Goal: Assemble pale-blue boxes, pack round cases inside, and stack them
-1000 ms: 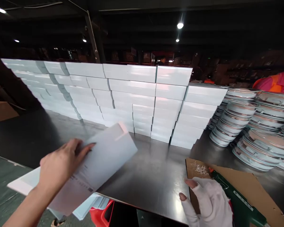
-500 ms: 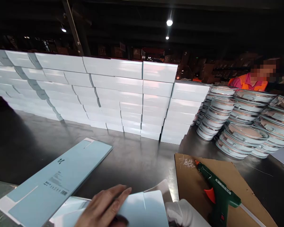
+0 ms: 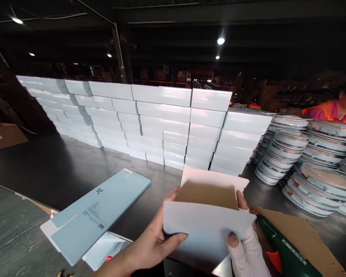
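Between both hands I hold a white cardboard box (image 3: 202, 223), with flaps spread at its top and a brown inside showing. My left hand (image 3: 161, 234) grips its left side, thumb across the near face. On the right side my right hand (image 3: 242, 238), in a white fingerless glove, has its thumb on the near face and a finger at the far edge. To the left lies a stack of flat pale-blue box blanks (image 3: 100, 211) with a black logo and barcode. A green glue gun (image 3: 285, 242) with an orange trigger lies by my right hand, partly hidden.
A long wall of stacked white boxes (image 3: 155, 115) stands across the metal table (image 3: 115, 161). Piles of round clear-lidded containers (image 3: 288, 154) stand at the right. Brown cardboard (image 3: 302, 227) lies under the glue gun. Behind the piles is a person in an orange vest (image 3: 331, 111).
The flat pale-blue piece near my hands is no longer seen there; an opened-out box is now held up between both hands. The view has shifted left.
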`<state>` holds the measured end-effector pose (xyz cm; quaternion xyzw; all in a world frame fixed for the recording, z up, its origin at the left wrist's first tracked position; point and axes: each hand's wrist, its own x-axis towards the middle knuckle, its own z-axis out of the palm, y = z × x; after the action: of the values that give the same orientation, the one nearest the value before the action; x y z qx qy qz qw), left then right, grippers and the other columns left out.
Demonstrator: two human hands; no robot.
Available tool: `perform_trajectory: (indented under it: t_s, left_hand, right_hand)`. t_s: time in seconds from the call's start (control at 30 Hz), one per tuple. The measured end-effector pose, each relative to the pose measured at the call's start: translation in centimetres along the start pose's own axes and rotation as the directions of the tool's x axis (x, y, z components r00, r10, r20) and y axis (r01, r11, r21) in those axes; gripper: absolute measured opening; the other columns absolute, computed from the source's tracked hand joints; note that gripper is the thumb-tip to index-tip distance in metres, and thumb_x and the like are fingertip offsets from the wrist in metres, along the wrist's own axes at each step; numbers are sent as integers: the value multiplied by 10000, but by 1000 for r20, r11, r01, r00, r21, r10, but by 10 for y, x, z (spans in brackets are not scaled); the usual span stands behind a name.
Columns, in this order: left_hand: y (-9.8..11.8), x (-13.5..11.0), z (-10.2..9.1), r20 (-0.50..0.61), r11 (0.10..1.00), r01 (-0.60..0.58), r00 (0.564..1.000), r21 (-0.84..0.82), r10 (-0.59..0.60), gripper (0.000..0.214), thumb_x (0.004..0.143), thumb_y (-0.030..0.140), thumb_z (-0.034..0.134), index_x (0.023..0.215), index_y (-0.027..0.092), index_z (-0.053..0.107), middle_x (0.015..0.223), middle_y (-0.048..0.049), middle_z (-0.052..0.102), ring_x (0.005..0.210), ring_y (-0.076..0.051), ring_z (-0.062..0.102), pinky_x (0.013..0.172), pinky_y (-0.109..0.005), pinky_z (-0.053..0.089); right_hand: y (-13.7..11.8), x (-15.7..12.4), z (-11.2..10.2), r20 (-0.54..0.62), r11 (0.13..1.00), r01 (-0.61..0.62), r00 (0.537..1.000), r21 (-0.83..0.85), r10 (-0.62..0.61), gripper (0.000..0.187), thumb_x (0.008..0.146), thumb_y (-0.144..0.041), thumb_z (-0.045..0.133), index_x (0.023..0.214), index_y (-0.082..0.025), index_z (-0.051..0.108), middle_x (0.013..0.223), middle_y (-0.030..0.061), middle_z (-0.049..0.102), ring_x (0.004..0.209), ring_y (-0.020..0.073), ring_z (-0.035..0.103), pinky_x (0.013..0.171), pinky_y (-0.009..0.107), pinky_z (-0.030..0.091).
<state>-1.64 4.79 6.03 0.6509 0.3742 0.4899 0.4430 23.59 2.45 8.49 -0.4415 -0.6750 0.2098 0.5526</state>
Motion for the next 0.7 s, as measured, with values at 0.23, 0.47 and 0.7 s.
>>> perform_trajectory:
  t_s: [0.23, 0.47, 0.7]
  left_hand:
    - [25, 17, 26, -55, 969, -246, 968, -32, 245, 606, 1007, 722, 384, 1235, 208, 608, 1406, -152, 593, 1407, -348, 495, 1167, -446, 425]
    - [46, 6, 15, 36, 986, -127, 992, 108, 124, 512, 998, 646, 511, 1366, 292, 537, 1517, -107, 567, 1482, -312, 468, 1195, -503, 421]
    - [29, -15, -28, -336, 941, -69, 923, 332, 186, 494, 846, 709, 705, 1157, 327, 736, 1309, -38, 734, 1340, -347, 618, 1138, -473, 504]
  right_hand:
    - [0, -7, 23, -193, 935, -190, 948, 299, 255, 625, 1009, -580, 517, 1571, -312, 468, 1545, 102, 584, 1413, 385, 554, 1071, 484, 567]
    - [-36, -2, 21, -249, 927, -297, 903, 228, 351, 685, 1056, -529, 444, 1651, -479, 108, 1695, -4, 369, 1559, 274, 351, 1180, 496, 464]
    - [52, -40, -109, -325, 578, -641, 762, -505, 560, 468, 757, -704, 592, 884, -259, 663, 925, 180, 786, 1076, 466, 720, 1026, 655, 491]
